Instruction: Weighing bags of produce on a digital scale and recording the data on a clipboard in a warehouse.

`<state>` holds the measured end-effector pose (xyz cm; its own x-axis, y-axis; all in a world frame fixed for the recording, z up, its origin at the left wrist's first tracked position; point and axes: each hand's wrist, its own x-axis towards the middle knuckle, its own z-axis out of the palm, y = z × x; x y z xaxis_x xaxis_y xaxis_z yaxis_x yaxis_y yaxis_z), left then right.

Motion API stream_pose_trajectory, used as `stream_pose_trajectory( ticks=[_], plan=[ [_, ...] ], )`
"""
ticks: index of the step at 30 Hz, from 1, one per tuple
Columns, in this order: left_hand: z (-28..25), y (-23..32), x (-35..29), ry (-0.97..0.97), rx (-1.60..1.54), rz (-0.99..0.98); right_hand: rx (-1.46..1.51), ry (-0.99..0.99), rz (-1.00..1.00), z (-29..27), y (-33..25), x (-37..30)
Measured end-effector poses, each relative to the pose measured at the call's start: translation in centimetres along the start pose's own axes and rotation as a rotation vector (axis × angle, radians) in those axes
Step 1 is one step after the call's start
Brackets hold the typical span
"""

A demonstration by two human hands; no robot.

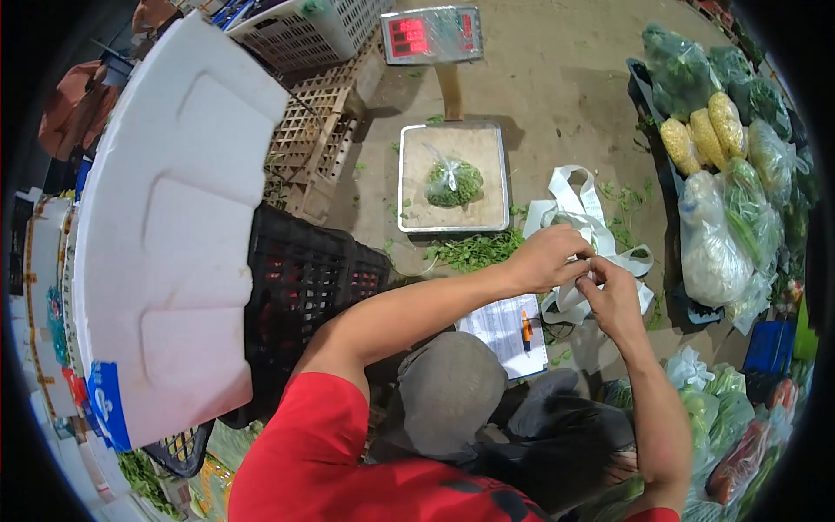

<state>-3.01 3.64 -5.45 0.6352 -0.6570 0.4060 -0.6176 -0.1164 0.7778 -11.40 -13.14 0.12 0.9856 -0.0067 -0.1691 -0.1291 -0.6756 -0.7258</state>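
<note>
Right of the scale, my left hand (554, 258) and my right hand (612, 300) meet with bent, closed fingers. Between and below the fingertips is a white plastic bag (570, 300), which both seem to pinch; the exact grip is partly hidden. More white carrier bags with loop handles (581, 204) spread just beyond. On the platform scale (417, 219) sits a knotted clear bag of green herbs (454, 184). Loose leafy herbs (477, 251) lie along its near edge. Below my left forearm are a written sheet on a pad (496, 335) and an orange pen (526, 331).
A white foam box (200, 235) and a black crate (317, 278) stand close on my left. The lit scale display (432, 36) rises on a post. Bagged vegetables (713, 235) fill the right side, with more bags (722, 418) nearer. A wooden pallet (326, 113) lies behind.
</note>
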Motion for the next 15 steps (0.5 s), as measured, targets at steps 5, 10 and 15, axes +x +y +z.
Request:
stream_pose_trajectory(
  ticks=[5,10,15],
  plan=[
    [0.9,-2.1,-1.0,0.038,-0.068,-0.023,-0.017,-0.067,0.06,0.9,0.9,0.8],
    [1.4,-3.5,-1.3,0.034,-0.049,-0.008,-0.001,-0.089,0.063,1.5,2.1,1.5],
    [1.0,-5.9,-0.5,0.04,-0.179,-0.104,-0.004,-0.113,0.129,0.9,2.8,2.1]
  ],
)
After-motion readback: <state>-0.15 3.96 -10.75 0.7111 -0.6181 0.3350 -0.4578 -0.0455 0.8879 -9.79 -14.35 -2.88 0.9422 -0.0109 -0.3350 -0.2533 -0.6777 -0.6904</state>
